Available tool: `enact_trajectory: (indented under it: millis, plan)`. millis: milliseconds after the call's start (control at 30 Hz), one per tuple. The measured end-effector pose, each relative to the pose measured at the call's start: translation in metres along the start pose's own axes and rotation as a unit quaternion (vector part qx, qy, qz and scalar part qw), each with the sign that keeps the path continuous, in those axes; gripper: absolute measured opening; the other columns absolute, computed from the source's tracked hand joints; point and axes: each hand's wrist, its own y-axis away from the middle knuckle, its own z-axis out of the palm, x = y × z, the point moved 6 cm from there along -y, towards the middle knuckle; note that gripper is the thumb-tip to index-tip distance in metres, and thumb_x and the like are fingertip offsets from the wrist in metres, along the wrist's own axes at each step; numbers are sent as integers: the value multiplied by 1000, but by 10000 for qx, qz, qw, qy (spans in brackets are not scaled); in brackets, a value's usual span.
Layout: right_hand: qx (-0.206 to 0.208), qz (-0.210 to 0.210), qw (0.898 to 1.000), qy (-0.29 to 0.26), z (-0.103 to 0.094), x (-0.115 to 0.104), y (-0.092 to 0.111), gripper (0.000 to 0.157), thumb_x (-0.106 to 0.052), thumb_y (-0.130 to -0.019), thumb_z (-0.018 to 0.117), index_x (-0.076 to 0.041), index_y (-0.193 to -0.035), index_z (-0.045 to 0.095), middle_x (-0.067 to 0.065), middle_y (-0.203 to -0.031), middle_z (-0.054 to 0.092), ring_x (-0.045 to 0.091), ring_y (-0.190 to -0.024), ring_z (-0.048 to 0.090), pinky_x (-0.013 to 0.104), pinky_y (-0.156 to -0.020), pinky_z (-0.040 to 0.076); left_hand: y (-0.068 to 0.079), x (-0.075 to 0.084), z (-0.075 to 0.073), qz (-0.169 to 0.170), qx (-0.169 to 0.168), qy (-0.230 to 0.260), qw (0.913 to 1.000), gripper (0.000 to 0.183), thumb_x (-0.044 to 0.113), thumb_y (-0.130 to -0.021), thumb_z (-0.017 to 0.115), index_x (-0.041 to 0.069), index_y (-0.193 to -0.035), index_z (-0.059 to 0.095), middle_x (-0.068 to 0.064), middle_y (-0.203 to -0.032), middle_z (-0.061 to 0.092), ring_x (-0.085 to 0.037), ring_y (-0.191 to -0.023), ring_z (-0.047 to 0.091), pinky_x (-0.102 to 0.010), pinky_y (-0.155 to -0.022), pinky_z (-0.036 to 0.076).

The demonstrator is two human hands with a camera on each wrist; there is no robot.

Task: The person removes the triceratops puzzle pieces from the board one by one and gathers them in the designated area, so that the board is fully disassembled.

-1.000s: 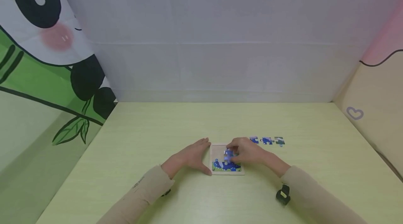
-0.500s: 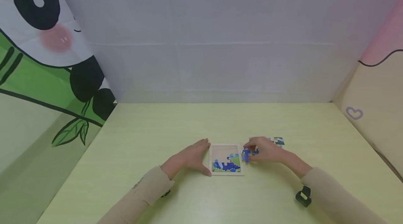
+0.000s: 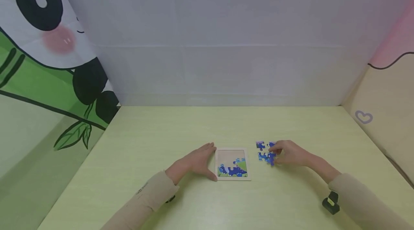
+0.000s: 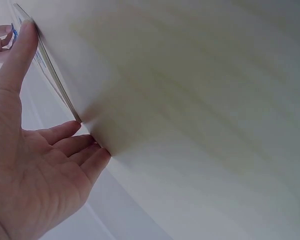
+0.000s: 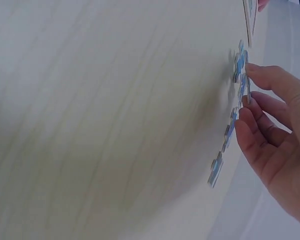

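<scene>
Touching the frame (image 3: 233, 179), left hand (image 3: 199, 160) is spread; right hand (image 3: 289, 153) pinches a puzzle piece (image 3: 271, 158).

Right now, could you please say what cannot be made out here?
Head view: one loose piece, partly covered by the right hand.
Left wrist view: the puzzle frame, too edge-on to read its print.
Right wrist view: the left hand, mostly cut off by the top edge.

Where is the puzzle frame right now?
In the head view, the puzzle frame lies on the table just right of centre, the left hand at its left edge and loose jigsaw pieces to its right.
</scene>
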Motion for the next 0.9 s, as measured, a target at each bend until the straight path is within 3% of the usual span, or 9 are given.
enact_trajectory:
  millis: [300,567,900]
  plan:
    - [12,192,9997,-129,-1,17,7,38,-5,-70,72,9,-104,64,0,-79,56,12,-72,46,20,-59,43,-1,-1,1,-2,12,-24,10000,106,51,-61,78,1,-140,28,-16,-148,20,-28,-137,16,-40,-111,19]
    - [-19,194,9998,-36,-1,21,7,39,-8,-72,73,7,-106,64,-1,-84,57,12,-78,50,22,-67,47,-2,-2,3,5,-10,29,10000,106,51,-61,78,2,-140,28,-15,-149,19,-28,-137,16,-40,-111,19]
    - [36,192,9998,29,-2,23,8,38,-7,-73,72,6,-108,63,-1,-83,54,12,-76,47,22,-65,45,-1,-1,2,-19,-30,-8,10000,108,53,-61,77,2,-141,27,-14,-149,18,-26,-137,15,-39,-112,18]
